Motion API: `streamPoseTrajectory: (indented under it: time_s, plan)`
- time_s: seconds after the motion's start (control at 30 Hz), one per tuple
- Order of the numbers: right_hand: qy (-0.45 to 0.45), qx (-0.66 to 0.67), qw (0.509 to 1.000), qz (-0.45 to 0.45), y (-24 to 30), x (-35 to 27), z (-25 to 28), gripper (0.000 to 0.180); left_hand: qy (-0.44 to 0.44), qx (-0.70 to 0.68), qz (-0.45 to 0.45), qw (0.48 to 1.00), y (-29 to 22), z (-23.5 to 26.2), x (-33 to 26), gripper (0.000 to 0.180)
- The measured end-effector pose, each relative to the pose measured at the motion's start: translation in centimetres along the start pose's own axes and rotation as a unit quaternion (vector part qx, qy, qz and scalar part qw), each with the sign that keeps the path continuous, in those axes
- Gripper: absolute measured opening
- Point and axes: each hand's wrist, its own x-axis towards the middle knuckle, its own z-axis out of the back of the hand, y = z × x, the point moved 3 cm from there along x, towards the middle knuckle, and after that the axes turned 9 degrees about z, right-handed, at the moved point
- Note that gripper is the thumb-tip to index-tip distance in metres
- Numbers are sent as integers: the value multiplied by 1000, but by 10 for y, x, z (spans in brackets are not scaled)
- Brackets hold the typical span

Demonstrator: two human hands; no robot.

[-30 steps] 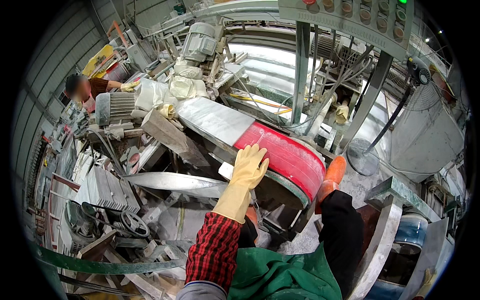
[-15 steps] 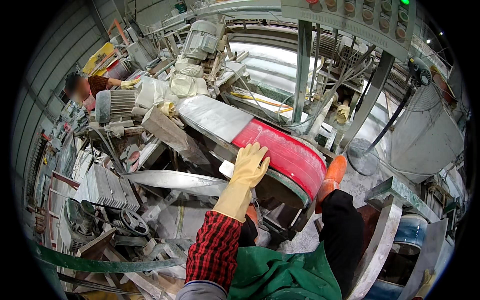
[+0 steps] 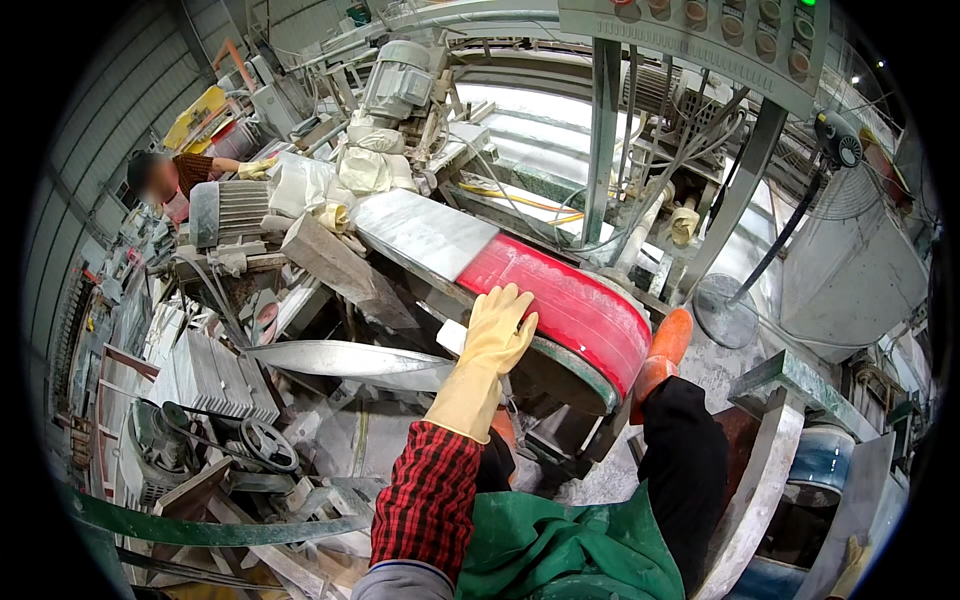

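My left hand [image 3: 488, 340], in a cream-yellow rubber glove, lies open with its fingers on the near edge of a wet red belt [image 3: 560, 300]. The belt curves down over a rounded end in front of me. Beyond my fingertips a pale grey stone slab [image 3: 425, 233] lies flat on the belt, apart from my hand. At the lower right rim, a sliver of my gloved right hand [image 3: 853, 570] shows against a tilted grey stone slab [image 3: 858, 500]. Most of that hand is out of the picture, so its grip is hidden.
Blue rollers [image 3: 822, 460] and a stone-dusted beam [image 3: 755, 490] stand at my right. A control panel [image 3: 700, 40] hangs above. On the left are a stack of slabs [image 3: 215, 375] and a pulley wheel [image 3: 268, 443]. A co-worker [image 3: 170, 180] stands beyond the motors.
The slab on the red belt has slid slightly away from me, toward the far left. My left hand stays in nearly the same place.
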Motion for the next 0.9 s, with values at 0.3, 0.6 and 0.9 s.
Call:
streamPoseTrajectory:
  time_s: [0.3,0.6,0.9]
  plan:
    - [128,-51,984,-115,-13,1,-31,41,48,-22,27,998,5,-5,-1,35]
    - [104,243,877,-401,-17,5,-55,59,-32,-52,-22,998,10,0,-4,29]
    - [22,281,902,-326,67,51,69,39,-19,-96,65,993,7,18,-2,31]
